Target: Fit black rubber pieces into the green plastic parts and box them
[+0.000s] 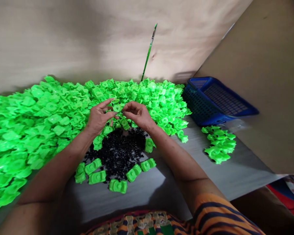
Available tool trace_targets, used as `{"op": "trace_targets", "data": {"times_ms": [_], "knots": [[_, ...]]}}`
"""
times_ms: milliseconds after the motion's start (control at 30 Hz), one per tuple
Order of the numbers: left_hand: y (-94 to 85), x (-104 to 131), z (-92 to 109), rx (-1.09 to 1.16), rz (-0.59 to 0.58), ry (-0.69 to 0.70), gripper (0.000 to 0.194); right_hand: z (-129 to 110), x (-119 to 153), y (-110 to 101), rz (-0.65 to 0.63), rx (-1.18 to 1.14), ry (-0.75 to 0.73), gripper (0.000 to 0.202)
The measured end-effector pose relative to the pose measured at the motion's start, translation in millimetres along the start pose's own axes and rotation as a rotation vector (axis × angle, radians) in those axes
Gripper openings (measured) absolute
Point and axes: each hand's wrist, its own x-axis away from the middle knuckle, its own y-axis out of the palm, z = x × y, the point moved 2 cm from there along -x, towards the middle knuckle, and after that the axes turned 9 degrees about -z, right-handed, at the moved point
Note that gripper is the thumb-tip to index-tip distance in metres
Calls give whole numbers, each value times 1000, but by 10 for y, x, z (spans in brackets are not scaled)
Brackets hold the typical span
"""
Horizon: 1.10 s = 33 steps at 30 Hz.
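Note:
My left hand (98, 117) grips a bright green toy car body (116, 107) between thumb and fingers, its hollow underside facing me. One black axle lies across the car's upper end. At the lower end my right hand (138, 114) pinches a small black wheel axle (121, 112) against the body, its fingertips close to my left thumb. Below both hands spreads a heap of black wheel axles (122, 153). Several green car bodies lie around that heap, among them one (118, 186) at its near edge.
A large pile of green car bodies (51, 111) covers the table's left and back. To the right stands a blue plastic basket (198, 102), with a small group of green cars (219, 143) in front, some with black axles. Wooden panels (88, 39) rise behind and at right.

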Motion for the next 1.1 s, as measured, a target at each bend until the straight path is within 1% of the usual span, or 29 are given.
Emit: {"op": "trace_targets", "data": {"times_ms": [100,233,367,533,700,867,967,1100], "knots": [[16,11,6,-27,-8,18,62,21,-4,5,-17,-116,35,25],[21,15,-6,-38,7,32,59,50,-12,40,-4,-177,35,29],[20,14,-4,-40,15,22,59,79,-19,61,24,-193,29,34],[19,12,22,-27,7,11,59,79,-14,61,7,-183,-15,40],[27,18,45,-8,1,-13,64,83,-11,59,-10,-165,-56,41],[38,35,63,-14,9,-33,64,100,-13,77,-15,-149,-37,39],[38,35,59,-21,12,-38,69,113,-18,82,-17,-191,-21,39],[33,33,43,-43,4,-28,75,113,-22,87,-17,-264,18,46]]}}
